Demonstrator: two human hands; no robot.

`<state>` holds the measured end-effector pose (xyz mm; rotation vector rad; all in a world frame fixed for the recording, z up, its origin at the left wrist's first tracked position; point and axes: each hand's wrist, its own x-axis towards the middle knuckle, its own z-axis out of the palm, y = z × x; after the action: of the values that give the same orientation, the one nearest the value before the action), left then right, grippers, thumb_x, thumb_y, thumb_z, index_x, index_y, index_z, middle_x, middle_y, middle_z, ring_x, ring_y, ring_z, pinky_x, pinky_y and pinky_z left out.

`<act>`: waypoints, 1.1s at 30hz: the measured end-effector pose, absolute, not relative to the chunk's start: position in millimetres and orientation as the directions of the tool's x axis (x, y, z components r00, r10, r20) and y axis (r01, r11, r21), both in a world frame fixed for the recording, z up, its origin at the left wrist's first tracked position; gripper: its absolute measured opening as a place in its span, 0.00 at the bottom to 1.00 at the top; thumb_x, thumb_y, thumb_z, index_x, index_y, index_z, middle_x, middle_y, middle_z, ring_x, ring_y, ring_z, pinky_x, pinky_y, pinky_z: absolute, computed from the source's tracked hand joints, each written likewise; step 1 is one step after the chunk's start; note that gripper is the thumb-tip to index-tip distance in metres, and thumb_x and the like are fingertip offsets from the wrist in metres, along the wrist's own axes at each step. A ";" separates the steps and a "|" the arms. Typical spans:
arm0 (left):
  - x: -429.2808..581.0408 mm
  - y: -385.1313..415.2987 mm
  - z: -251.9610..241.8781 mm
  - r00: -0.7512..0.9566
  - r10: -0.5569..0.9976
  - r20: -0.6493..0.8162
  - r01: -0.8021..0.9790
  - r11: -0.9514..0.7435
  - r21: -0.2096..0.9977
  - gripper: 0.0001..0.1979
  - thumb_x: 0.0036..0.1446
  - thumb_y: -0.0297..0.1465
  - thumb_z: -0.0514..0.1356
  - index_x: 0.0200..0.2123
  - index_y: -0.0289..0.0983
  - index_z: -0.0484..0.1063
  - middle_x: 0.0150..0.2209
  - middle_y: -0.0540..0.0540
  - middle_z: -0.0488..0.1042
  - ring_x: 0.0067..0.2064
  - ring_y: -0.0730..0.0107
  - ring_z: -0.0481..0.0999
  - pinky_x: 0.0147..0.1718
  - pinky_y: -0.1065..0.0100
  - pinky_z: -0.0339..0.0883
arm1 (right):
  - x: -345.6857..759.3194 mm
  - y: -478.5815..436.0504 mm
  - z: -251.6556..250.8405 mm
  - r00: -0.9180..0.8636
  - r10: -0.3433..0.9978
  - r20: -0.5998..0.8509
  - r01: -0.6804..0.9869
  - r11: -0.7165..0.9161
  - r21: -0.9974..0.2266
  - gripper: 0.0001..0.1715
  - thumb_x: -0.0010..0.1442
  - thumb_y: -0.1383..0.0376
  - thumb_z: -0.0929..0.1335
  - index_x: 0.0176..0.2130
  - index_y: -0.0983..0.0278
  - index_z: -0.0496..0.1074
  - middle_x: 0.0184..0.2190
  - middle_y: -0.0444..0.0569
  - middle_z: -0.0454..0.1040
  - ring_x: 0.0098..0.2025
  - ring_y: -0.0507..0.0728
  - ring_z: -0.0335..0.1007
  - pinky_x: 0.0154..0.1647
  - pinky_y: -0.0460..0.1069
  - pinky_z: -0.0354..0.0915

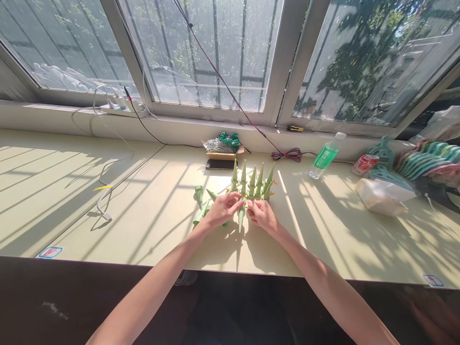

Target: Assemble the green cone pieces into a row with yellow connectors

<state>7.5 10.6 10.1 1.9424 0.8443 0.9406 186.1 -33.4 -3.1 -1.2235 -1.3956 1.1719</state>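
Both my hands meet over the middle of a pale table (108, 211). My left hand (223, 208) and my right hand (261, 213) are closed together on a green cone-shaped piece (240, 218) that points down toward the table. Just behind my fingers, several matching green cones (251, 182) stand upright in a row, tips up, with small yellow bits around them. A few more green cones (201, 203) lie loose on the table by my left hand.
A phone (221, 164) and a small box holding green and silvery material (223, 146) sit behind the cones. A green-labelled bottle (325, 157), a red can (364, 164), a white bag (381, 196) and stacked colourful items (427, 160) lie right. A white cable (104, 201) and power strip (122, 108) are left.
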 end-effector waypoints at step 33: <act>1.8 11.5 21.6 0.587 0.805 0.088 0.095 -0.176 0.980 0.37 0.60 0.62 0.54 0.23 0.32 0.76 0.17 0.47 0.67 0.21 0.76 0.58 0.24 0.70 0.51 | 200.6 -36.9 0.1 -0.142 0.862 0.487 0.423 0.498 -0.757 0.33 0.70 0.40 0.59 0.27 0.62 0.66 0.19 0.42 0.61 0.22 0.50 0.55 0.25 0.47 0.53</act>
<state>1.8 11.5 21.6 1.6468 0.7621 0.7554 200.6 -36.9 0.1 -1.0883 -1.7570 0.5573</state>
